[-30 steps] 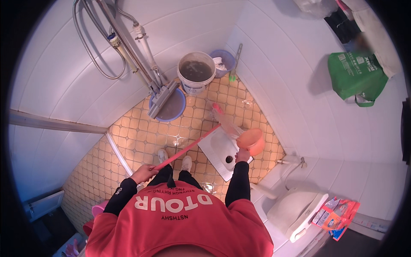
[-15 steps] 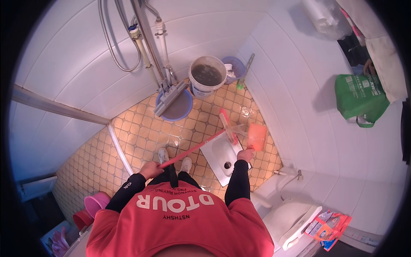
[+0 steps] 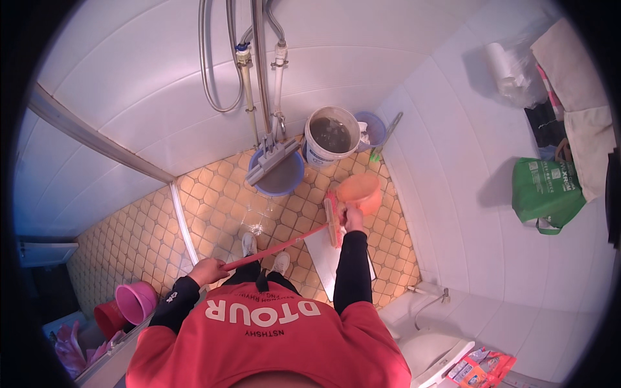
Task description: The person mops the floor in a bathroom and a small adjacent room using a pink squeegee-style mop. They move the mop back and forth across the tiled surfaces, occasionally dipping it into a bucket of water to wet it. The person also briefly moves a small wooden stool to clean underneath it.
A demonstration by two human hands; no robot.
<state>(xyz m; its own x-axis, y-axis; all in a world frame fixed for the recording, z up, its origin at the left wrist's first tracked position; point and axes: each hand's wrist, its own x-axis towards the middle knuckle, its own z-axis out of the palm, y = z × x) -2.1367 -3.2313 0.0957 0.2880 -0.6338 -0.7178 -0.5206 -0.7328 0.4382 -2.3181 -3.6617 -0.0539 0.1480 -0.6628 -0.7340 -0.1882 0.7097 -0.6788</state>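
My left hand (image 3: 208, 271) is wrapped round the end of a long red-handled floor brush (image 3: 275, 247). Its wide head, with pale bristles, is tilted at the far end of the white squat toilet (image 3: 326, 275). My right hand (image 3: 354, 220) grips an orange plastic dipper (image 3: 362, 191), held just right of the brush head; its round mouth faces up toward me. Much of the squat toilet, drain included, is hidden by my right forearm and sleeve.
A white bucket of murky water (image 3: 318, 155) stands near the far wall. Left of it a grey mop head (image 3: 274, 161) rests across a blue basin (image 3: 284, 189). A green-tipped brush (image 3: 387, 136) leans at the right wall, where a green bag (image 3: 547, 194) hangs. Pink bucket (image 3: 137, 304) lower left.
The dipper has swung left and away from me, turning its mouth upward beside the brush head. The brush head has shifted slightly nearer. My view has tilted a little.
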